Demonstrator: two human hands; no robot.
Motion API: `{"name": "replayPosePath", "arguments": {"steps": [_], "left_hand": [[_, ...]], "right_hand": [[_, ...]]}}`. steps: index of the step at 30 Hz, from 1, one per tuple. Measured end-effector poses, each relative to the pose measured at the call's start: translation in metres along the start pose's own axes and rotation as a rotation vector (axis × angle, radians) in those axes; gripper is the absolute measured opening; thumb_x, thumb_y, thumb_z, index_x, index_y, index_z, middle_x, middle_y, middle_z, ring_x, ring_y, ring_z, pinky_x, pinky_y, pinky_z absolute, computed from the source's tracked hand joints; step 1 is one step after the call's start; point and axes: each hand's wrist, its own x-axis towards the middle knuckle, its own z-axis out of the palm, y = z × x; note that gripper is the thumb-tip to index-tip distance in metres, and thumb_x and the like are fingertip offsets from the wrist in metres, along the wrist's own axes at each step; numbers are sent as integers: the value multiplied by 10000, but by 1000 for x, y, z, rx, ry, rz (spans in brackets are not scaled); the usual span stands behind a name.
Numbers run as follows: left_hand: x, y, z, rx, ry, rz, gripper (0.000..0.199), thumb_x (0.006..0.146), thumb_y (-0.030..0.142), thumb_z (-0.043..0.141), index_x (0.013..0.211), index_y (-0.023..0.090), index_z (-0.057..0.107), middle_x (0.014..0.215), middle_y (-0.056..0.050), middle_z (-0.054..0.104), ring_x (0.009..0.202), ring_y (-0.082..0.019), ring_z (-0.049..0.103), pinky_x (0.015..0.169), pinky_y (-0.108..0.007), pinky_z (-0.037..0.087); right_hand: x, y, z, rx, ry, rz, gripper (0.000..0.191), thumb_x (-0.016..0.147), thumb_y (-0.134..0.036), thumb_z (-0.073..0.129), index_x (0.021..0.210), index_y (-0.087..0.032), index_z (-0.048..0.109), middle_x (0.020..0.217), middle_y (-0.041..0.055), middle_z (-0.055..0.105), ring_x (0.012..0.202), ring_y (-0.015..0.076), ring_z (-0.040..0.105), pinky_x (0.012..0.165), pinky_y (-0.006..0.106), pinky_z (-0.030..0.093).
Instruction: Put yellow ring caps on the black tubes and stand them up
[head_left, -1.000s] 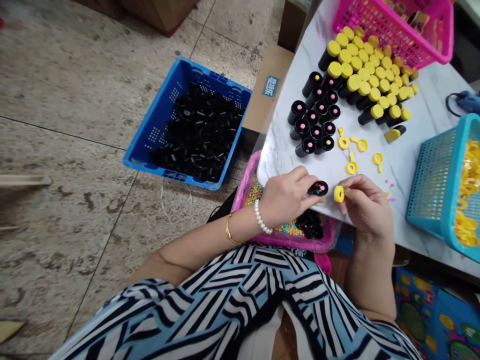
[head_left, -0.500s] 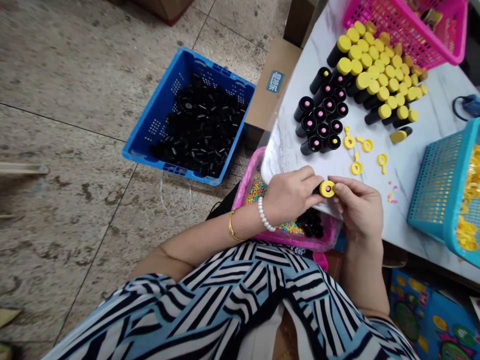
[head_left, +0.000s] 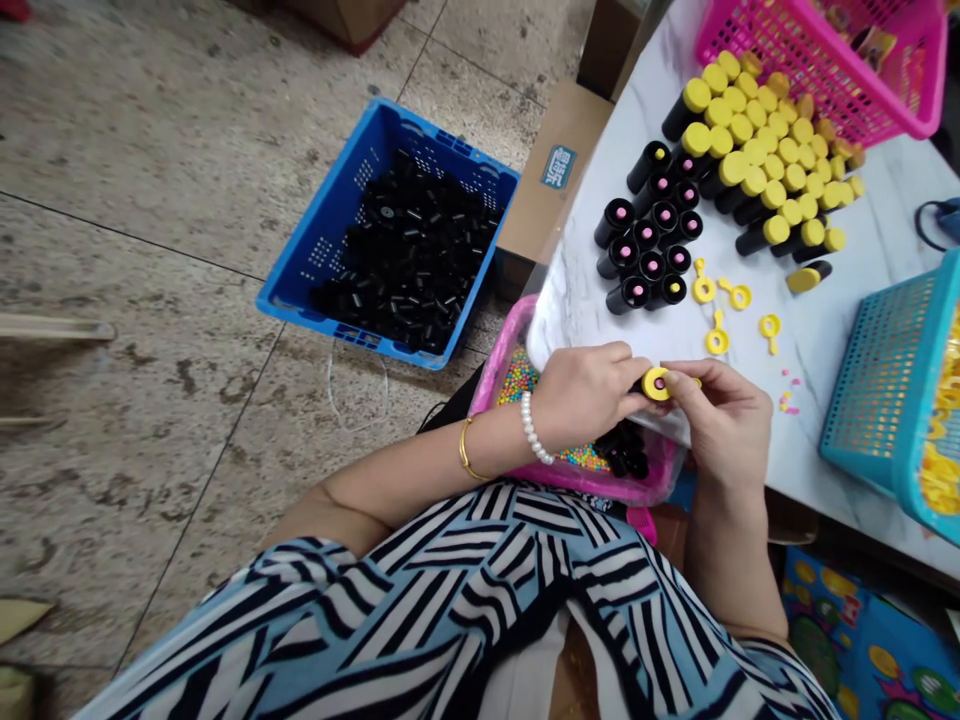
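Note:
My left hand [head_left: 592, 395] is closed around a small black tube [head_left: 638, 386] near the table's front corner. On the tube's top sits a yellow ring cap [head_left: 651, 391] with a pink bead showing in its hole. My right hand [head_left: 724, 410] pinches this cap between thumb and fingers, the thumb on its face. Farther up the table stand several open black tubes [head_left: 652, 265] with pink or yellow beads in their mouths. Close to them lie several loose yellow ring caps with tabs [head_left: 717, 341], and tiny pink and yellow beads [head_left: 787, 405].
Yellow-capped black tubes [head_left: 765, 180] crowd the table before a pink basket [head_left: 832, 95]. At right stands a teal basket [head_left: 862, 390] of yellow parts. Below my hands is a pink tray [head_left: 487, 365] with colored beads and black tubes. A blue crate [head_left: 289, 305] of black pieces rests on the floor.
My right thumb has moved onto the face of the yellow cap, covering more of it. The whole view has shifted slightly; the left hand keeps its grip.

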Motion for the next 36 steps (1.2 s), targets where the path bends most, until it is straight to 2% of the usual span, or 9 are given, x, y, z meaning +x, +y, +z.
{"name": "replayPosePath", "arguments": {"steps": [7, 11, 13, 18, 22, 27, 32, 36], "left_hand": [[-2, -2, 3, 7, 34, 11, 349, 990, 545, 635, 1049, 219, 743, 853, -3, 694, 725, -143, 641, 542, -293, 350], [-2, -2, 2, 27, 14, 9, 345, 969, 532, 674, 1091, 215, 733, 890, -3, 706, 755, -145, 657, 557, -288, 365], [-2, -1, 2, 34, 4, 8, 356, 944, 526, 711, 1116, 215, 728, 909, -3, 711, 772, -149, 665, 567, -285, 368], [-2, 0, 2, 20, -3, -4, 337, 966, 529, 681, 1083, 217, 736, 893, 0, 709, 771, -144, 661, 568, -289, 355], [-2, 0, 2, 7, 8, -14, 390, 959, 579, 662, 1066, 212, 741, 883, -2, 706, 754, -143, 654, 557, -291, 335], [-3, 0, 2, -5, 5, -10, 395, 970, 582, 647, 1066, 209, 737, 886, -13, 709, 751, -143, 649, 561, -287, 335], [2, 2, -10, -49, -87, -32, 342, 966, 504, 685, 1086, 187, 726, 923, -36, 718, 804, -168, 665, 595, -277, 370], [10, 8, -24, -307, -199, -85, 349, 987, 481, 643, 977, 143, 732, 767, -22, 704, 690, -142, 629, 614, -263, 401]], "right_hand": [[0, 7, 0, 101, 9, 9, 124, 844, -320, 819, 924, -225, 813, 732, 6, 738, 578, 134, 665, 602, 276, 593], [0, 9, -1, 138, 98, -97, 149, 835, -333, 838, 934, -222, 823, 804, 16, 740, 583, 122, 655, 580, 265, 564], [2, 10, -3, 143, 105, -117, 142, 838, -325, 838, 938, -225, 828, 773, 12, 723, 562, 116, 634, 554, 258, 540], [6, 14, -2, 183, -28, 3, 117, 840, -301, 836, 929, -225, 832, 688, 1, 703, 517, 108, 606, 528, 243, 535], [6, 16, 0, 173, 27, 6, 142, 811, -306, 861, 914, -212, 832, 750, 20, 747, 562, 124, 656, 562, 256, 572], [2, 15, 1, 130, 60, 3, 165, 813, -333, 857, 911, -204, 825, 753, 23, 751, 576, 121, 648, 569, 250, 558], [-1, 11, 3, 36, 79, -59, 139, 828, -316, 842, 914, -210, 818, 831, 25, 758, 684, 142, 684, 651, 267, 568], [-2, 9, 2, -38, 69, -123, 118, 862, -309, 811, 923, -208, 802, 865, 31, 750, 751, 154, 685, 712, 284, 556]]}}
